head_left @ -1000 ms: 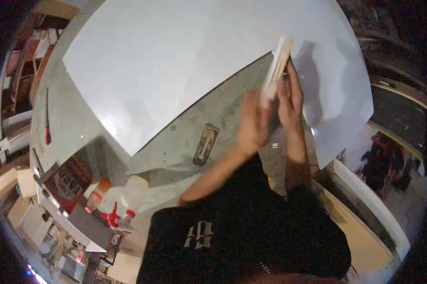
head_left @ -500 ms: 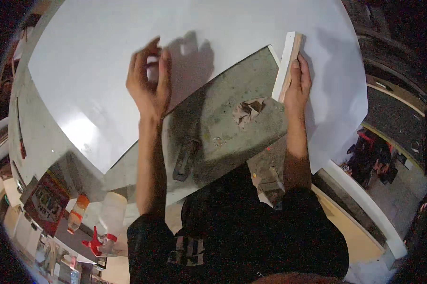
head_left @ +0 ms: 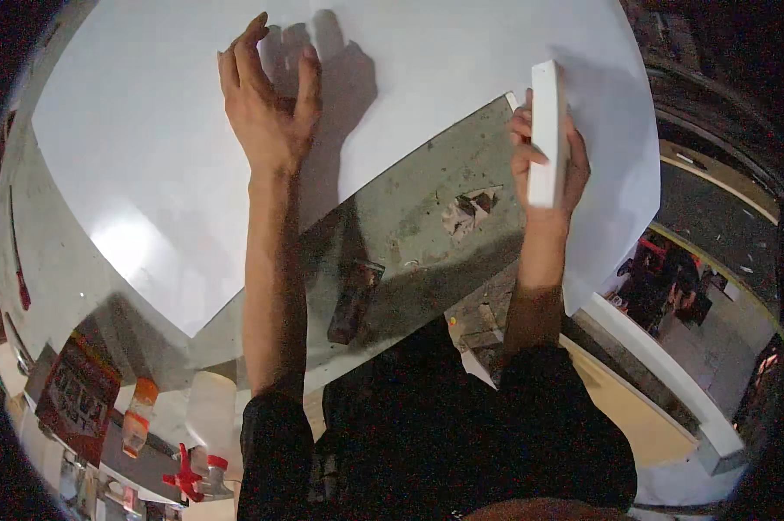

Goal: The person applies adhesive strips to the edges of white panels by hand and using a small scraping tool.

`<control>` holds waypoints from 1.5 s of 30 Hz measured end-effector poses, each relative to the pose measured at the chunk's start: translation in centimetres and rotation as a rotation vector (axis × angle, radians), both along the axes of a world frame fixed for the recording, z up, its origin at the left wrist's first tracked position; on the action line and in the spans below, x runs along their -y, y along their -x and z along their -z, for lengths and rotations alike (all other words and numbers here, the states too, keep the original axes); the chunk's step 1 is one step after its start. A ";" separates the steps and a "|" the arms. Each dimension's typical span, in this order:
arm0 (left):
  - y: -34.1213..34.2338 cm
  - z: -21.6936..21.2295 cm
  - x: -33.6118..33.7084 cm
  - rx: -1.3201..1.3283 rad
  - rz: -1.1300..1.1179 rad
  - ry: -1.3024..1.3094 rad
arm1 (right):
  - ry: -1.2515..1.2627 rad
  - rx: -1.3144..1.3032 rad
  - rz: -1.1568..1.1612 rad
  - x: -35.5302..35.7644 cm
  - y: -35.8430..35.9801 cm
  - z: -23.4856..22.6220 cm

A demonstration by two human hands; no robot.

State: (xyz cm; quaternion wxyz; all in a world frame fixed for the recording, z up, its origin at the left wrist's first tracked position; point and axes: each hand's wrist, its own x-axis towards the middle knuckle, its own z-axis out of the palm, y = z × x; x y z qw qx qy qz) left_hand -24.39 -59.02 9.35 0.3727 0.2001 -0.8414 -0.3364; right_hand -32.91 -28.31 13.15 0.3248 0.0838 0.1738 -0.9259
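Observation:
My left hand [head_left: 269, 108] is over a large glossy white sheet [head_left: 149, 104], its fingers spread and curved, holding nothing. Its shadow falls beside it, so it seems to hover just above the surface. On the right, my right hand [head_left: 574, 178] grips a short white-faced strip of wood [head_left: 546, 130], held upright with fingers on both sides. The strip is near an inner corner of the white sheet. Between my forearms, a long dark tool [head_left: 355, 300] lies on the grey-green worktable [head_left: 409, 208]; its kind is unclear in the shadow. A crumpled brownish scrap [head_left: 470, 213] lies near my right wrist.
At lower left are a dark red box [head_left: 78, 399], an orange-and-clear bottle [head_left: 138, 417], a whitish bottle [head_left: 211, 408] and a red-topped sprayer-like item [head_left: 184, 473]. A thin red-ended brush-like tool [head_left: 19, 269] lies along the left edge. A pale board [head_left: 661, 373] stands at lower right.
My left hand has moved forward over the sheet and its fingers have spread. My right hand has turned the strip, so its bare wood edge no longer shows.

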 end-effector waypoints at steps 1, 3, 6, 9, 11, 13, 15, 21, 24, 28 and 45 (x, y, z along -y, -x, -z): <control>-0.2 -0.1 0.1 0.016 -0.011 -0.011 | 0.013 -0.003 0.025 0.2 -0.4 -0.6; -0.3 0.1 0.3 0.004 -0.001 -0.011 | 0.046 -0.009 0.083 0.9 -0.9 -2.1; -0.3 0.7 0.6 0.021 0.002 -0.020 | -0.941 -0.407 0.194 1.7 -0.4 -3.1; 0.4 0.4 0.5 0.027 0.005 -0.169 | -1.545 -0.765 0.447 0.5 1.3 0.3; 1.2 0.7 1.8 -0.009 -0.004 -0.204 | -1.707 -0.848 0.419 0.8 1.7 1.0; 2.5 1.4 3.9 -0.078 0.002 -0.141 | -1.608 -0.897 0.392 1.1 1.7 1.5; 4.2 1.1 4.7 -0.071 -0.009 -0.171 | -1.607 -0.971 0.351 0.6 2.2 2.9; 5.0 2.6 7.7 0.055 -0.067 0.178 | -1.991 -1.244 0.258 3.8 1.0 2.5; 5.2 1.9 6.7 0.039 -0.096 0.076 | -2.010 -1.408 0.413 4.0 0.9 3.9; 5.1 2.3 7.8 0.010 -0.046 -0.012 | -1.947 -1.618 0.623 6.5 4.7 4.7; 5.5 3.0 6.1 0.096 -0.075 -0.116 | -2.003 -1.624 0.654 6.8 9.0 2.4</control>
